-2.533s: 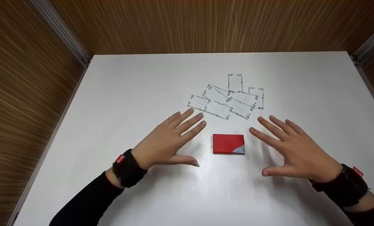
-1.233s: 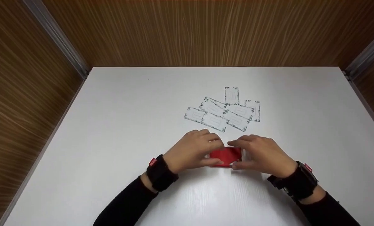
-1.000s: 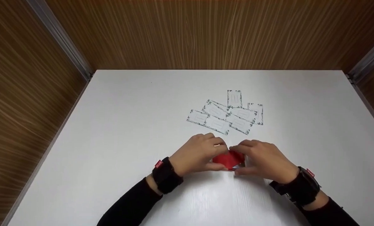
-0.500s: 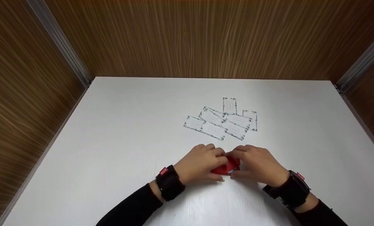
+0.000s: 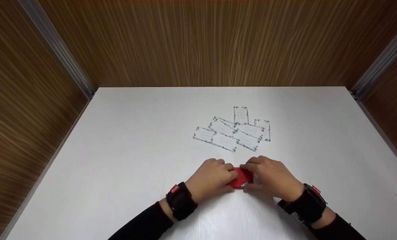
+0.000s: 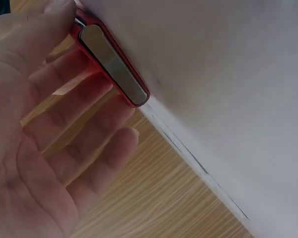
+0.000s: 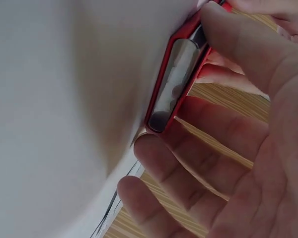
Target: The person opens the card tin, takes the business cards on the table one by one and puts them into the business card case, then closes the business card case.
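Observation:
A red card case with a silver corner lies flat at the front middle of the table, held from both sides. My left hand grips its left end, thumb along the near edge and fingers at the far edge. My right hand grips the right end the same way, its thumb by the silver corner. Up close in the left wrist view, the case's shiny metal end sits inside the red cover. The right wrist view shows the other metal end. The hands hide both ends in the head view.
Several white cards with leafy printed borders lie spread and partly overlapping beyond the hands on the white table. A wood-grain panel rises at the back edge, with more panels at the left and right.
Both hands, earlier spread apart over the table, have come inward and taken hold of the red card case. The head view has tilted up, so the cards appear lower; they keep their arrangement.

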The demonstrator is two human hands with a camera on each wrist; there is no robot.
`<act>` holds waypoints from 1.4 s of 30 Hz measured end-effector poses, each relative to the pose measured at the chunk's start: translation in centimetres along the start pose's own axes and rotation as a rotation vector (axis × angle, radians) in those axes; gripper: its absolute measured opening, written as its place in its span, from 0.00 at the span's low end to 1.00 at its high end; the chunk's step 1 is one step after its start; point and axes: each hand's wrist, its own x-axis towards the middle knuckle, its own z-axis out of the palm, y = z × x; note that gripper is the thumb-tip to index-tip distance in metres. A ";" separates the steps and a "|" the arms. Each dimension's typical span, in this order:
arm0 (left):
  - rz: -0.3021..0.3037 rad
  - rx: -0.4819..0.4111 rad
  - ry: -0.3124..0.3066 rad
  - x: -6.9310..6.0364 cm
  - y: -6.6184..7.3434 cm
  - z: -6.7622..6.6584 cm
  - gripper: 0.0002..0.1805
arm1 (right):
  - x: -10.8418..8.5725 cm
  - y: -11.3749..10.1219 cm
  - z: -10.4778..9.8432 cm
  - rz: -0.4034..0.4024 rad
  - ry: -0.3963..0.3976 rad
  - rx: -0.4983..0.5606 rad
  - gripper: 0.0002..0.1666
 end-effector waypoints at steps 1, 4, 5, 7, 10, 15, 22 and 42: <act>0.000 -0.011 0.000 -0.1 0.1 0.0 0.13 | -0.1 -0.1 0.1 0.000 -0.002 0.005 0.30; 0.002 -0.010 0.018 -0.3 0.5 0.0 0.09 | -0.2 -0.3 0.2 0.002 -0.007 0.010 0.30; 0.003 0.002 0.027 -0.4 0.6 0.1 0.09 | -0.2 -0.4 0.2 0.004 -0.009 0.012 0.30; 0.010 0.036 0.051 -0.5 0.8 0.1 0.07 | -0.1 -0.5 0.2 0.008 -0.008 0.014 0.30; 0.030 0.106 0.074 -0.7 1.1 0.3 0.06 | -0.1 -0.6 0.3 0.004 -0.013 0.019 0.30; 0.063 0.187 0.079 -0.8 1.4 0.6 0.04 | -0.2 -0.5 0.6 -0.001 -0.011 0.021 0.29; 0.110 0.245 0.079 -0.3 1.4 0.5 0.03 | -0.3 -0.3 0.4 0.007 0.004 0.021 0.29; 0.084 -0.028 0.112 -0.3 -1.1 -0.9 0.04 | -0.1 0.1 0.3 -0.002 -0.003 0.012 0.34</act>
